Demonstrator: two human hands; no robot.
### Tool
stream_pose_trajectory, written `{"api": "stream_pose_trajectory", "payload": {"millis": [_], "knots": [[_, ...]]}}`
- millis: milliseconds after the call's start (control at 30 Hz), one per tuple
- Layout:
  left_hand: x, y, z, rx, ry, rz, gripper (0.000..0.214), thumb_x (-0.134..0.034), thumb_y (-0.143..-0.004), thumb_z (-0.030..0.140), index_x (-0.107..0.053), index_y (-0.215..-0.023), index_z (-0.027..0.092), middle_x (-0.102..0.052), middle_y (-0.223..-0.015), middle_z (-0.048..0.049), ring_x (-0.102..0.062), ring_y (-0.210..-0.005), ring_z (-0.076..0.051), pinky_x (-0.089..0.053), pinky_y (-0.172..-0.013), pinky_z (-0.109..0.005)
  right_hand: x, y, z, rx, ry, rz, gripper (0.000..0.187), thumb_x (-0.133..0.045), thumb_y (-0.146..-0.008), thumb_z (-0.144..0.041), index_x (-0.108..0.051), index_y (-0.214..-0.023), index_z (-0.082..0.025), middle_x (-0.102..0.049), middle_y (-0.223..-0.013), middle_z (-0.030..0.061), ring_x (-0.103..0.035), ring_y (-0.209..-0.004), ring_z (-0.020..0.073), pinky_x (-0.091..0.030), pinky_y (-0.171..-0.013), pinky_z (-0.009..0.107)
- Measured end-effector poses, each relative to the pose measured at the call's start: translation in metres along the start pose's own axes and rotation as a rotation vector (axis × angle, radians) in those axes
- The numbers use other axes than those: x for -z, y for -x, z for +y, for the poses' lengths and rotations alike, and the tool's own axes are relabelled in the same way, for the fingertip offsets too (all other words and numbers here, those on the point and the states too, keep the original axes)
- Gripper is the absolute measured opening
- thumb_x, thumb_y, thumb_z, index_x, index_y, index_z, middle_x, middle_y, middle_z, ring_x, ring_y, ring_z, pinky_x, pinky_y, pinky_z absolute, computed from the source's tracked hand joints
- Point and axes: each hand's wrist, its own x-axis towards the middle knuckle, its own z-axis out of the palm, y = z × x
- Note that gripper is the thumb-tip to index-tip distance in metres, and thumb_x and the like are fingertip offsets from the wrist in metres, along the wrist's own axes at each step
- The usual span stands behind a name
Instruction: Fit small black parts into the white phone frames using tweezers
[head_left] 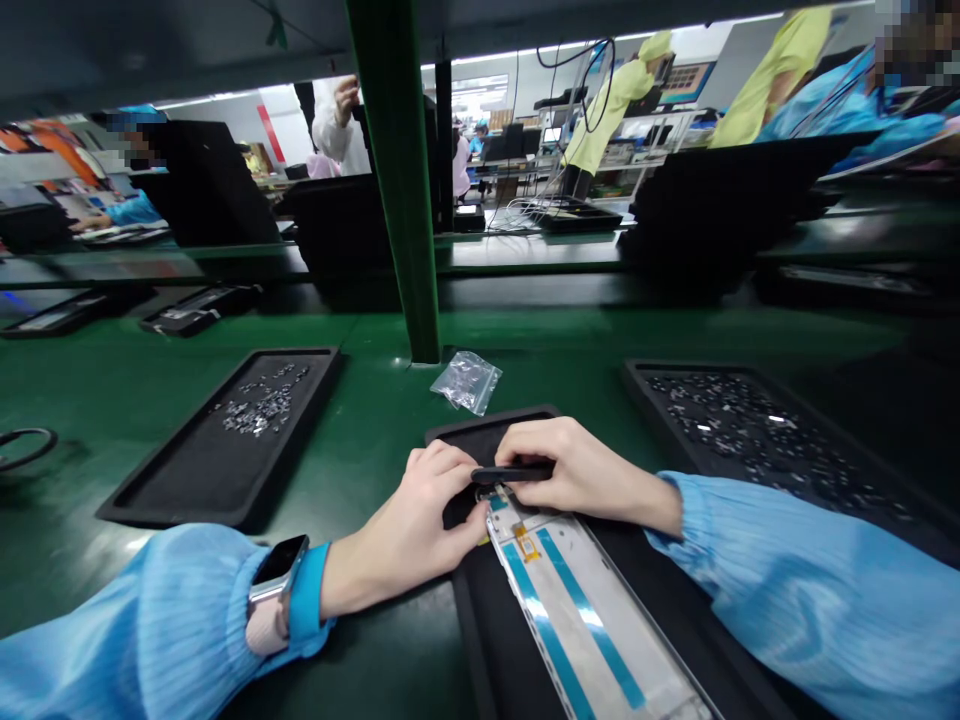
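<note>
A silver phone frame [566, 590] with blue strips and a small orange flex part lies at a slant in a black foam tray [480, 640]. At its upper left corner is my left hand [427, 510], closed, thumb against the edge and fingers curled around the top. My right hand [574, 465] is over the frame's top end, its fingers pinched around a slim black tool [510, 474]. The tool lies nearly level, its rounded end beside my left fingertips. Whether it is tweezers I cannot make out. My fingers partly hide the frame's top end.
Left stands a black tray [180, 480] with many small metal parts; right, another parts tray [750, 430]. A clear plastic bag [466, 382] lies beyond my hands, near a green post [401, 200]. Stacked black trays [712, 210] line the back. People work beyond.
</note>
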Motion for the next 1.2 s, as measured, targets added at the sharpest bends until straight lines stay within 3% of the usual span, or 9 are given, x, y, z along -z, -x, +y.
{"api": "stream_pose_trajectory", "payload": {"millis": [667, 1033, 1200], "knots": [[0.002, 0.000, 0.001, -0.030, 0.007, -0.016, 0.014, -0.054, -0.080, 0.013, -0.060, -0.092, 0.017, -0.062, -0.092, -0.0037, -0.052, -0.088, -0.018, -0.039, -0.080, -0.034, 0.000, -0.001, -0.003, 0.078, 0.050, -0.028, 0.014, -0.058, -0.066, -0.002, -0.058, -0.074, -0.014, -0.057, -0.072, 0.0003, -0.051, -0.064, 0.0104, -0.039, -0.060, 0.020], [0.009, -0.001, 0.003, -0.102, -0.121, -0.198, 0.022, -0.047, -0.083, 0.013, -0.056, -0.103, 0.014, -0.057, -0.096, -0.0080, -0.045, -0.095, -0.022, -0.041, -0.085, -0.040, -0.002, 0.004, -0.008, 0.077, 0.187, -0.099, 0.014, -0.057, -0.071, -0.003, -0.058, -0.081, -0.013, -0.056, -0.079, 0.0023, -0.051, -0.065, 0.0113, -0.038, -0.058, 0.021], [0.013, -0.005, 0.007, -0.150, -0.216, -0.268, 0.019, -0.045, -0.085, 0.013, -0.057, -0.100, 0.012, -0.056, -0.094, -0.0094, -0.045, -0.092, -0.023, -0.043, -0.083, -0.041, 0.000, 0.000, -0.006, 0.051, 0.070, -0.054, 0.010, -0.058, -0.070, -0.004, -0.058, -0.075, -0.013, -0.057, -0.074, 0.0008, -0.052, -0.064, 0.0107, -0.038, -0.059, 0.020]]}}
